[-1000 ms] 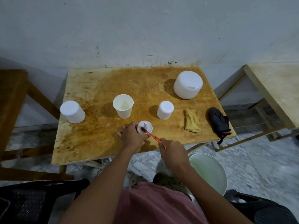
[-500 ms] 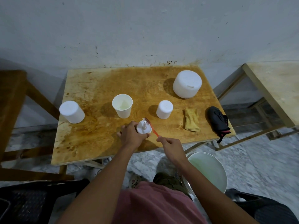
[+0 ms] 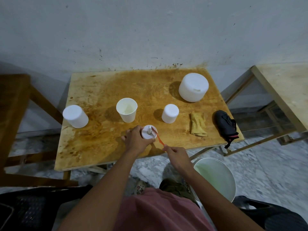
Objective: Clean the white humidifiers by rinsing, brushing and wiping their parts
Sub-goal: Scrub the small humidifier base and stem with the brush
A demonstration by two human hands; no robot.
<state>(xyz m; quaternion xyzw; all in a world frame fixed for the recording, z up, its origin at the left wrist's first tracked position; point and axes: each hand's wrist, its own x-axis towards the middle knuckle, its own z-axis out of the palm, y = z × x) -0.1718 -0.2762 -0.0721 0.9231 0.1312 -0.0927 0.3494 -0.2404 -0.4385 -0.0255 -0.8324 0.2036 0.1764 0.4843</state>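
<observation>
Head view: stained wooden tabletop (image 3: 100,90) against a wall, seen from above
Left side: white canister (image 3: 75,116) lying tilted near the left edge; open paper cup (image 3: 127,112) upright towards the middle
Task's thing: small white humidifier cap (image 3: 148,132) with an upright stem, held just above the near edge of the tabletop, in front of the cup
Handling: probably light, stiff plastic, likely slick if wet; the thin stem looks the weak spot, so the round rim is the place to hold it
Left hand (image 3: 136,140): fingers curled round the cap's rim from the left side, clamped on it; forearm reaching forward
Brush (image 3: 159,138): orange toothbrush, its head against the foot of the stem
Right hand (image 3: 176,155): pinches the handle's near end, just off the table edge; hands apart, joined only by the brush
Right side: small white canister (image 3: 170,113); large white tank (image 3: 193,87) at the back; folded yellow cloth (image 3: 198,124); dark cloth (image 3: 225,125) at the edge; white bucket (image 3: 216,177) on the floor
</observation>
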